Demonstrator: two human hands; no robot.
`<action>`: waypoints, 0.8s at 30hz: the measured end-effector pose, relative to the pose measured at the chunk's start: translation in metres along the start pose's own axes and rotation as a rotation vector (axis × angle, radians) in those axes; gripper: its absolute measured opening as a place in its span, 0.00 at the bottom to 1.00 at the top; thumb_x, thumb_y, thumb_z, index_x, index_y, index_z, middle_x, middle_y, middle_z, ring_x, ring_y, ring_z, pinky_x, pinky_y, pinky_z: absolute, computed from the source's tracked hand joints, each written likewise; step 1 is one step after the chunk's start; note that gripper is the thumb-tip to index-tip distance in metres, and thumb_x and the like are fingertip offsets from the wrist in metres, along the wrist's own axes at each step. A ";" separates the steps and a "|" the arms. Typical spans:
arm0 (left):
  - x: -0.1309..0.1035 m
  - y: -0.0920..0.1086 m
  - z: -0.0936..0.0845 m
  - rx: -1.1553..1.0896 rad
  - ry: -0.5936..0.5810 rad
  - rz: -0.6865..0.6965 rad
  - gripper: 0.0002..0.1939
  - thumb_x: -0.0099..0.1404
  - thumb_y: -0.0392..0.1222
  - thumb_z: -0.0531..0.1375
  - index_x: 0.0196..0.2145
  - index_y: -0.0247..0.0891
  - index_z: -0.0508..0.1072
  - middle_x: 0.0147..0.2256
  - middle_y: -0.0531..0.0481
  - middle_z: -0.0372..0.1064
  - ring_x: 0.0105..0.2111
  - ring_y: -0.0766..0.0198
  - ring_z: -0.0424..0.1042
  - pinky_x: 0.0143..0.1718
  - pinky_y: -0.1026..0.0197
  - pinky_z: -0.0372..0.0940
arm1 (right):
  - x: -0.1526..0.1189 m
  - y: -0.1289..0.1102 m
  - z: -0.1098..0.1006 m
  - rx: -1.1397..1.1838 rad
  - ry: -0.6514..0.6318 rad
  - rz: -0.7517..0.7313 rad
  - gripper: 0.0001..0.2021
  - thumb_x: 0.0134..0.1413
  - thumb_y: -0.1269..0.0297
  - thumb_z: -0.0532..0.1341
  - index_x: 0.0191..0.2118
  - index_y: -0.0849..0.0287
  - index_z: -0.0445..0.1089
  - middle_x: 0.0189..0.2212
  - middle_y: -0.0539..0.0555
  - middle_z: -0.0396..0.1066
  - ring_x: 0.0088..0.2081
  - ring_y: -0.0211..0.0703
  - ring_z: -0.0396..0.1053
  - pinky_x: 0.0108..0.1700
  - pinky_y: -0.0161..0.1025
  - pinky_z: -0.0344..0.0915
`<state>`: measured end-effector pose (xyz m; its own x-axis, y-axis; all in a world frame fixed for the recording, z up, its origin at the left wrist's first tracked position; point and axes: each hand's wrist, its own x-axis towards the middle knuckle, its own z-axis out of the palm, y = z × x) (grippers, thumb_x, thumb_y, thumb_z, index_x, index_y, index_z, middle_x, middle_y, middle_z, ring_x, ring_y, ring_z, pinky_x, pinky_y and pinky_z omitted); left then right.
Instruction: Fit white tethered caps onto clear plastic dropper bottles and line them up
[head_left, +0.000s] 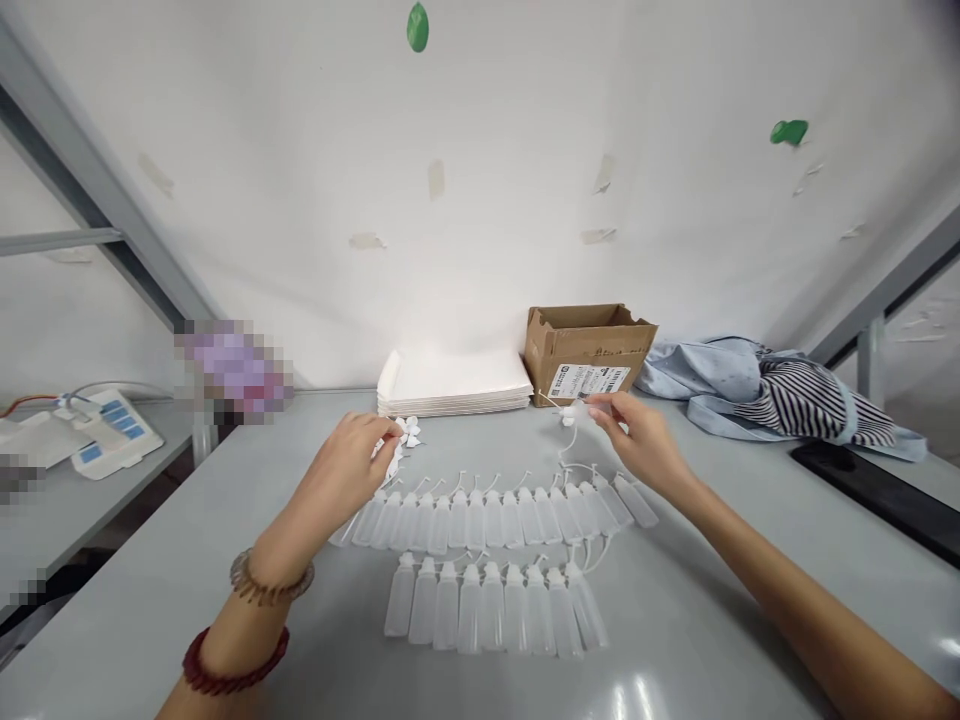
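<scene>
Two rows of translucent squeeze bottles lie on the grey table: a back row point(476, 522) and a shorter front row point(491, 610), several with thin white bent tubes at their necks. My left hand point(346, 462) is at the left end of the back row, over a small pile of white pieces point(410, 430). Its fingers are drawn together, and what is between them is hidden. Before the cardboard box, my right hand point(634, 432) pinches a small white cap point(576, 411) between thumb and fingers. A thin white tube point(568, 440) curves down below that cap.
A stack of white padded envelopes point(454, 385) lies against the wall, beside an open cardboard box point(589, 350). To the right are folded blue and striped cloth point(795, 395) and a long black object point(877, 500). A white device point(120, 435) stands on the left neighbouring table.
</scene>
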<state>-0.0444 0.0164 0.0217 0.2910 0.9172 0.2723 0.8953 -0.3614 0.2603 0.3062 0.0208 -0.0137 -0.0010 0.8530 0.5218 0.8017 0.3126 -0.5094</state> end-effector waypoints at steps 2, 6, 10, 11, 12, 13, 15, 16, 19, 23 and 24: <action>0.004 -0.011 0.012 0.045 -0.019 -0.011 0.15 0.66 0.40 0.48 0.37 0.37 0.74 0.36 0.44 0.73 0.41 0.51 0.68 0.40 0.54 0.64 | 0.004 0.019 0.005 -0.023 -0.013 0.027 0.13 0.56 0.58 0.55 0.36 0.61 0.72 0.28 0.57 0.74 0.27 0.46 0.70 0.29 0.42 0.66; 0.013 -0.017 0.034 0.114 -0.074 0.013 0.16 0.65 0.36 0.51 0.45 0.36 0.74 0.39 0.42 0.73 0.43 0.50 0.67 0.43 0.53 0.63 | 0.007 0.040 0.015 -0.064 -0.036 0.022 0.10 0.51 0.62 0.57 0.32 0.60 0.73 0.31 0.58 0.76 0.30 0.48 0.72 0.34 0.45 0.68; 0.019 -0.016 0.042 0.178 -0.101 0.035 0.15 0.65 0.33 0.51 0.46 0.33 0.74 0.39 0.39 0.72 0.44 0.48 0.66 0.43 0.53 0.62 | 0.007 0.043 0.017 -0.106 -0.013 -0.032 0.07 0.49 0.66 0.57 0.28 0.58 0.74 0.34 0.58 0.76 0.38 0.52 0.72 0.43 0.50 0.66; 0.019 -0.015 0.043 0.192 -0.106 0.041 0.15 0.65 0.33 0.51 0.44 0.33 0.75 0.38 0.39 0.71 0.43 0.48 0.66 0.42 0.53 0.62 | 0.008 0.042 0.016 -0.115 0.001 -0.045 0.07 0.49 0.67 0.57 0.28 0.58 0.73 0.34 0.58 0.76 0.39 0.53 0.72 0.44 0.50 0.66; 0.020 -0.014 0.043 0.205 -0.110 0.047 0.14 0.65 0.33 0.52 0.42 0.34 0.75 0.37 0.39 0.71 0.43 0.48 0.66 0.41 0.54 0.63 | 0.008 0.040 0.015 -0.122 0.018 -0.058 0.07 0.50 0.67 0.57 0.28 0.57 0.73 0.34 0.57 0.76 0.39 0.53 0.72 0.44 0.50 0.66; 0.020 -0.013 0.043 0.217 -0.114 0.053 0.13 0.65 0.33 0.52 0.40 0.34 0.76 0.36 0.40 0.71 0.43 0.48 0.66 0.40 0.54 0.63 | 0.008 0.038 0.013 -0.127 0.037 -0.071 0.08 0.50 0.66 0.57 0.28 0.57 0.73 0.34 0.57 0.76 0.39 0.53 0.72 0.44 0.51 0.66; 0.019 -0.011 0.043 0.245 -0.117 0.064 0.12 0.65 0.32 0.52 0.37 0.34 0.76 0.36 0.39 0.71 0.43 0.48 0.66 0.39 0.54 0.63 | 0.008 0.031 0.007 -0.131 0.083 -0.098 0.08 0.52 0.66 0.57 0.29 0.56 0.73 0.34 0.56 0.75 0.40 0.52 0.71 0.44 0.50 0.66; 0.019 -0.009 0.043 0.261 -0.119 0.070 0.12 0.65 0.32 0.51 0.35 0.34 0.76 0.35 0.39 0.71 0.43 0.48 0.66 0.39 0.53 0.63 | 0.007 0.026 0.004 -0.130 0.110 -0.110 0.08 0.53 0.65 0.57 0.30 0.56 0.73 0.34 0.56 0.75 0.40 0.52 0.71 0.44 0.50 0.66; 0.019 -0.004 0.043 0.307 -0.133 0.090 0.13 0.65 0.32 0.50 0.32 0.34 0.75 0.34 0.37 0.71 0.42 0.47 0.67 0.39 0.52 0.63 | 0.006 0.013 -0.007 -0.122 0.196 -0.135 0.07 0.56 0.65 0.57 0.32 0.56 0.73 0.34 0.56 0.75 0.40 0.50 0.71 0.44 0.49 0.66; 0.019 0.000 0.043 0.356 -0.154 0.107 0.13 0.64 0.31 0.50 0.31 0.34 0.74 0.34 0.37 0.72 0.42 0.46 0.68 0.38 0.52 0.63 | 0.005 0.001 -0.017 -0.106 0.295 -0.147 0.06 0.57 0.65 0.57 0.33 0.56 0.72 0.33 0.56 0.75 0.38 0.49 0.71 0.42 0.46 0.67; 0.019 0.000 0.044 0.366 -0.156 0.109 0.12 0.63 0.31 0.51 0.31 0.34 0.74 0.34 0.37 0.72 0.42 0.46 0.68 0.37 0.52 0.62 | 0.005 -0.001 -0.019 -0.100 0.310 -0.149 0.06 0.57 0.65 0.57 0.33 0.57 0.72 0.33 0.57 0.75 0.38 0.49 0.72 0.42 0.46 0.67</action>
<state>-0.0239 0.0413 -0.0136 0.4129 0.9015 0.1294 0.9092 -0.3997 -0.1168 0.3168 0.0168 0.0017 0.0465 0.6287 0.7762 0.8608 0.3690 -0.3505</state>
